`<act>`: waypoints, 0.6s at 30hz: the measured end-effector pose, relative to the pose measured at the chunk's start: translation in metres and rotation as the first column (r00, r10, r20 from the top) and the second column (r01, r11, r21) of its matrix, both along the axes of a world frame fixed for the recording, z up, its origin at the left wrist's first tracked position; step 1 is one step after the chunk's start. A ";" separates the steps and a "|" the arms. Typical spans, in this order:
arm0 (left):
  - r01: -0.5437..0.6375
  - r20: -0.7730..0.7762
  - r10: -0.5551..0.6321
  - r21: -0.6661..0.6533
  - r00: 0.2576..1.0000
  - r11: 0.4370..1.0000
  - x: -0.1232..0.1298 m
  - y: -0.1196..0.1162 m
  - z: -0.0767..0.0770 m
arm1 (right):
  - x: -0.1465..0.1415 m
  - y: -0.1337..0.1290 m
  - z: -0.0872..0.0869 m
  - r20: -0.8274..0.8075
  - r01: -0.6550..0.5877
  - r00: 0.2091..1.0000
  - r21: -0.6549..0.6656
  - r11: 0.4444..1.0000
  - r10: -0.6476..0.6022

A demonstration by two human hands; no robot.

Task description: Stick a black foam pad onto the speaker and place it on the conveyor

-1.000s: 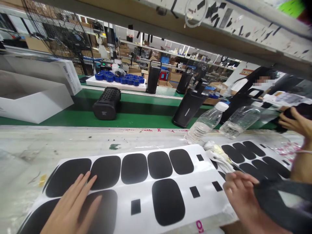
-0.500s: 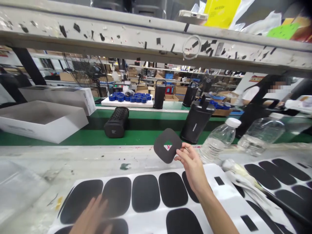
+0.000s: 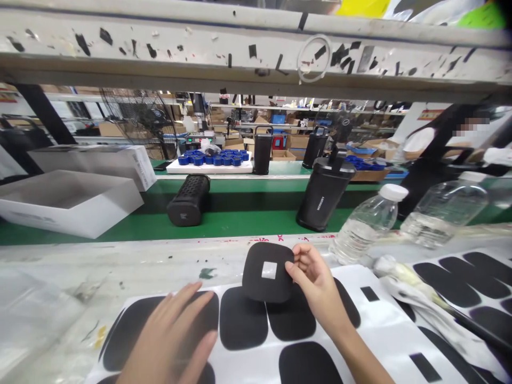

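Between thumb and fingers, my right hand point(image 3: 316, 280) pinches the right edge of a black rounded-square pad point(image 3: 256, 274) with a square hole in its middle. The pad is held tilted above a white sheet point(image 3: 236, 365) bearing several black rounded shapes. Over the left part of that sheet, my left hand point(image 3: 168, 333) is spread, slightly blurred, with nothing in it. One black rounded shape point(image 3: 243, 322) shows just below the held pad.
A green belt point(image 3: 248, 213) carries a black speaker lying down point(image 3: 190, 200), an upright black speaker point(image 3: 325, 194) and an open white box point(image 3: 72, 200). Plastic bottles point(image 3: 370, 221) stand at the right. A shelf beam point(image 3: 180, 48) crosses above. A person is partly visible at the far right.
The pad in my right hand has moved lower and turned, now overlapping the sheet's upper edge. My left hand has come up and further into view. The camera view has shifted slightly.
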State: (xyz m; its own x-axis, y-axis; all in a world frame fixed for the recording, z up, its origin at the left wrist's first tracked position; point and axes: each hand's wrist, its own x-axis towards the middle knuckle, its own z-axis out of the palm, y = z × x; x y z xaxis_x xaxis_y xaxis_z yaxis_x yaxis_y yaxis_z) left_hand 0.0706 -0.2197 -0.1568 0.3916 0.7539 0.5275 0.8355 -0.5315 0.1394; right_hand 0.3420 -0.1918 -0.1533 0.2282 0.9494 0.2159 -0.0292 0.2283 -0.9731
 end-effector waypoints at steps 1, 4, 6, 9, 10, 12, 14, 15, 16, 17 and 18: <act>0.046 -0.024 -0.046 0.000 0.999 0.999 0.008 0.008 0.013 | -0.001 -0.001 0.001 0.006 0.002 1.000 0.004 1.000 -0.002; 0.119 0.091 -0.114 -0.052 0.989 0.992 0.032 0.037 0.036 | 0.002 -0.004 0.005 -0.050 0.022 0.999 0.025 0.999 -0.021; 0.189 0.208 -0.142 -0.229 0.968 0.955 0.047 0.060 0.041 | 0.008 -0.004 0.008 -0.148 -0.008 0.989 0.020 1.000 0.011; 0.302 0.317 -0.189 -0.360 0.929 0.883 0.072 0.098 0.038 | 0.016 -0.005 0.013 -0.330 -0.164 0.930 0.020 0.986 0.161; 0.340 0.338 -0.216 -0.366 0.916 0.866 0.083 0.111 0.036 | 0.018 -0.005 0.014 -0.389 -0.221 0.895 0.037 0.975 0.218; 0.410 0.390 -0.254 -0.394 0.885 0.823 0.110 0.134 0.030 | 0.018 -0.004 0.015 -0.488 -0.316 0.813 0.088 0.945 0.317; 0.445 0.436 -0.242 -0.457 0.867 0.770 0.144 0.154 0.024 | 0.017 -0.001 0.013 -0.558 -0.373 0.736 0.138 0.917 0.384; 0.448 0.453 -0.223 -0.483 0.863 0.752 0.162 0.162 0.021 | 0.016 0.001 0.012 -0.586 -0.390 0.702 0.160 0.907 0.405; 0.448 0.470 -0.204 -0.495 0.859 0.744 0.182 0.168 0.019 | 0.016 0.004 0.010 -0.612 -0.398 0.670 0.180 0.899 0.420; 0.438 0.484 -0.180 -0.495 0.856 0.751 0.202 0.174 0.017 | 0.016 0.007 0.008 -0.637 -0.400 0.641 0.198 0.895 0.428; 0.416 0.494 -0.148 -0.492 0.857 0.765 0.222 0.179 0.015 | 0.017 0.010 0.006 -0.661 -0.395 0.615 0.213 0.894 0.430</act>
State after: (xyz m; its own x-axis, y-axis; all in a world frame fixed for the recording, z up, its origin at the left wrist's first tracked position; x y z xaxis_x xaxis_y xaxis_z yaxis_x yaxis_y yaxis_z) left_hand 0.2931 -0.0407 -0.1422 0.4883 0.8492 0.2010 0.4519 -0.4430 0.7743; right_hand 0.3592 -0.1818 -0.1476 -0.0874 0.9745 0.2068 -0.7721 0.0649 -0.6322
